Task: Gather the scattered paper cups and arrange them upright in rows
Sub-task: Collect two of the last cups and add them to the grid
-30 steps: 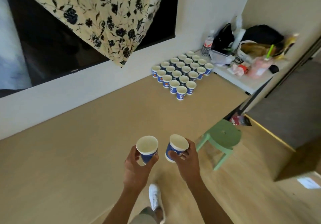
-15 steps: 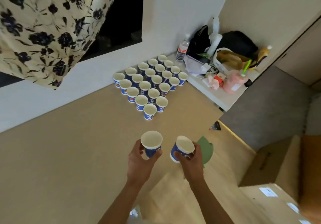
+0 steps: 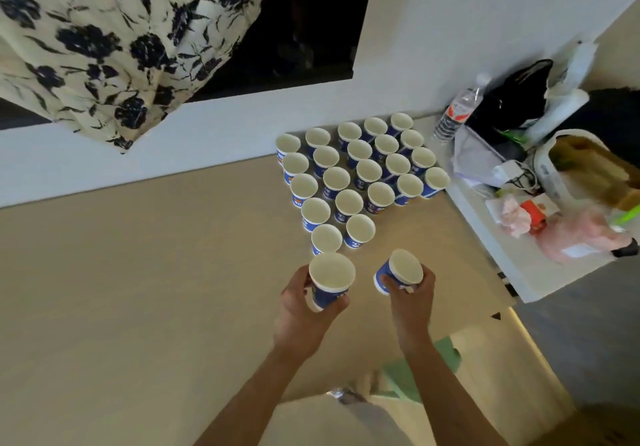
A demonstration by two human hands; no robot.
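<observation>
Several blue-and-white paper cups (image 3: 358,177) stand upright in rows at the far right of the tan tabletop (image 3: 138,290), against the wall. My left hand (image 3: 304,310) grips one upright cup (image 3: 330,281) just in front of the nearest row. My right hand (image 3: 410,302) holds a second cup (image 3: 398,272), tilted with its mouth facing up and right. Both held cups hover above the table, close to the nearest standing cup (image 3: 326,238).
A white side table (image 3: 512,262) to the right carries a water bottle (image 3: 459,111), bags, a pink item and clutter. A floral cloth (image 3: 104,40) hangs over a dark window at upper left. A green stool (image 3: 415,373) stands below my right arm.
I have come closer to the rows; both hands carried their cups forward until they sit just before the nearest row. The stool has slid under my right arm in the view.
</observation>
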